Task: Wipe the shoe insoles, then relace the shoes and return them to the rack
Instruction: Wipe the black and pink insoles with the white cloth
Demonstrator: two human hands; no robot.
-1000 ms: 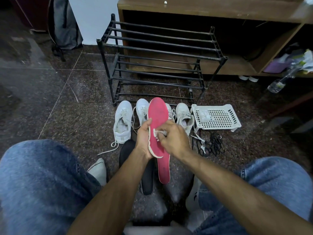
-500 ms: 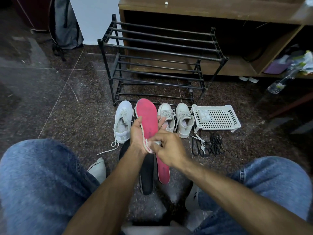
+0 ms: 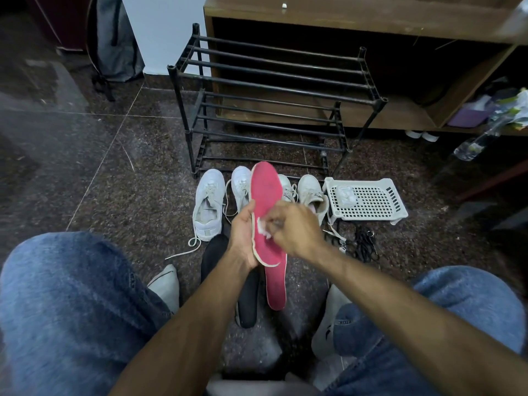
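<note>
My left hand [image 3: 243,238] grips a pink insole [image 3: 265,190] by its left edge and holds it upright above the floor. My right hand [image 3: 294,230] pinches a small white wipe [image 3: 262,226] against the insole's pink face, near its middle. A second pink insole [image 3: 276,287] and a black insole [image 3: 248,298] lie on the floor below my hands. Several white shoes stand in a row behind: one at the left [image 3: 208,204], another [image 3: 240,184] partly hidden by the held insole, and two at the right [image 3: 313,195]. The black shoe rack [image 3: 271,87] stands behind them with bare shelves.
A white perforated plastic tray [image 3: 368,200] sits right of the shoes, with black laces [image 3: 364,244] on the floor in front of it. A wooden cabinet [image 3: 357,21] stands behind the rack. A grey backpack [image 3: 114,38] leans at the back left. My jeans-clad knees frame the bottom.
The held insole swung left, then back to the right and up. My right hand with the wipe moved along its face, now rubbing near the middle.
</note>
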